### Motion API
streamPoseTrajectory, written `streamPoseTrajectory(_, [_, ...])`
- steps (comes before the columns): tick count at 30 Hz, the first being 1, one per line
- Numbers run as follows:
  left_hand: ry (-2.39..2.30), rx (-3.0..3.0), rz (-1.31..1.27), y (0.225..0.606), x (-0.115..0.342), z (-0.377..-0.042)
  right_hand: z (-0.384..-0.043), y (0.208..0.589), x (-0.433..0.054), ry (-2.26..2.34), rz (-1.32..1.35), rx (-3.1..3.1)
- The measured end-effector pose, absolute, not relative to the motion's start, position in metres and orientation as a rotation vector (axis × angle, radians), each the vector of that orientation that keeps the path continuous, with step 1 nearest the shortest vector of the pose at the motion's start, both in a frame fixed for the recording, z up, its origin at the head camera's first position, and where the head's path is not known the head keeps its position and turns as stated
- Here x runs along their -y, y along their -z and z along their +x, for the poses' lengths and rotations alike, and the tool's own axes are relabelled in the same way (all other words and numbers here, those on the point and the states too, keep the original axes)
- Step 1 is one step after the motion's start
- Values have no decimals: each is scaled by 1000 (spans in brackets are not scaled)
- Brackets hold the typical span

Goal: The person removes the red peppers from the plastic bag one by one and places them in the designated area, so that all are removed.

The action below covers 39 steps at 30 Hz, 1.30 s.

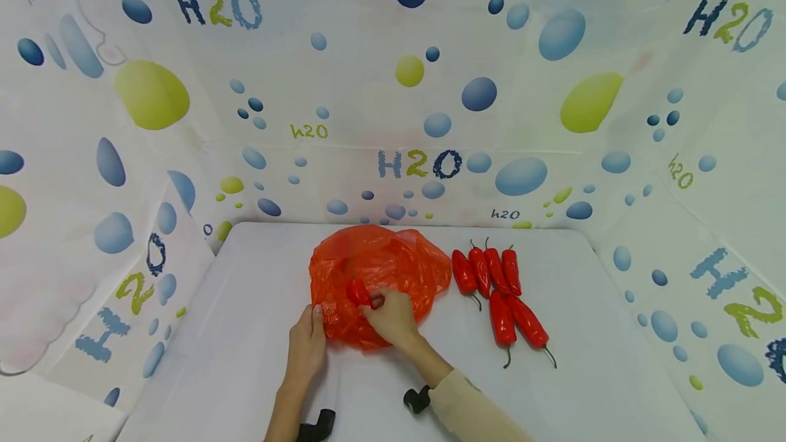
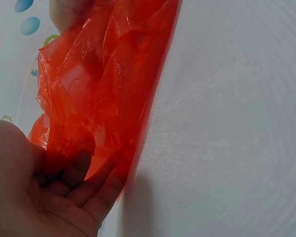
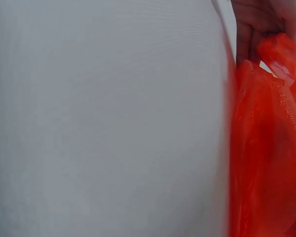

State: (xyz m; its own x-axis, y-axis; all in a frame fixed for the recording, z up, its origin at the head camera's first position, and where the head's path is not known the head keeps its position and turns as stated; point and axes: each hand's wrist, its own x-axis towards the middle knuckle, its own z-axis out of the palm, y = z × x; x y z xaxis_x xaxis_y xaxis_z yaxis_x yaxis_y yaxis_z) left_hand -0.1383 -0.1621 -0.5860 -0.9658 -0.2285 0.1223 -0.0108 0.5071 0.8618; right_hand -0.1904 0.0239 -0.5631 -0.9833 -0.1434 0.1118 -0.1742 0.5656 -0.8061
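Note:
In the head view a red plastic bag (image 1: 381, 251) lies spread and crumpled on the white table. My left hand (image 1: 307, 343) holds the bag's near left edge; in the left wrist view its fingers (image 2: 101, 195) curl round the thin film. My right hand (image 1: 391, 318) reaches over the bag's mouth and pinches a red chili pepper (image 1: 357, 291) by its lower end, stem pointing away from me. The bag's film hides the pepper in both wrist views. In the left wrist view, part of my right hand (image 2: 71, 12) shows above the bag.
Several red chili peppers (image 1: 502, 319) lie to the right of the bag, most in a row at the back and two nearer me. Black wrist mounts (image 1: 417, 400) sit at both wrists. A patterned curtain (image 1: 344, 87) encloses the table (image 1: 245, 278) at the back and sides.

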Motion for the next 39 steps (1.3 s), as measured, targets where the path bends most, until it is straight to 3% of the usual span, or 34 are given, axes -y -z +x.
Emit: streamPoseTrajectory(39, [1405,2539,205,589,163,-139,-188,524,-75,-1602,20,2356])
